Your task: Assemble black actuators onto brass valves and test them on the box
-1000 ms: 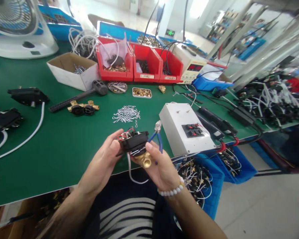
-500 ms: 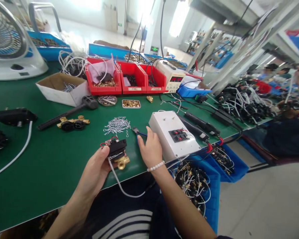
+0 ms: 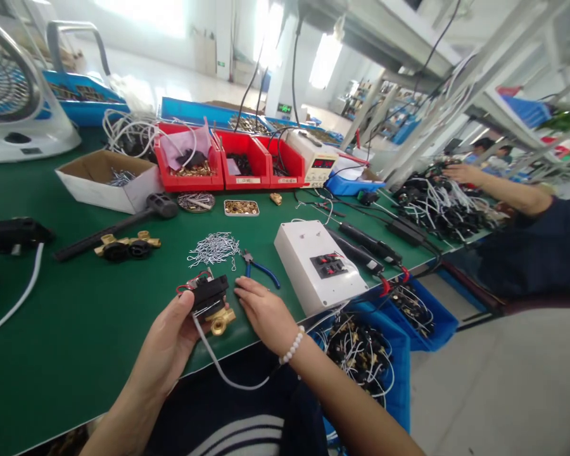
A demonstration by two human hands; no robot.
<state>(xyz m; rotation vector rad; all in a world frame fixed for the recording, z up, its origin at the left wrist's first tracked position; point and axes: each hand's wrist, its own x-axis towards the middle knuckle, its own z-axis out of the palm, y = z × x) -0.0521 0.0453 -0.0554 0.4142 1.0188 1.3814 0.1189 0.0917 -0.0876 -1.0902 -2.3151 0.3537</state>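
Observation:
My left hand is closed round a small black valve part with a brass fitting, red wires on top and a white cable trailing down to my lap. My right hand lies just right of the part with its fingers stretched out toward it, holding nothing. The blue-handled pliers lie on the green table just beyond my right hand, beside a heap of small metal clips.
A white switch box stands to the right. Red bins, a cardboard box, a black mallet, brass fittings and a fan lie further back. Blue crates sit below the edge. Another person works at right.
My right hand put the pliers down on the table and came back beside the valve part. My left hand now holds the part alone, lower and nearer the table.

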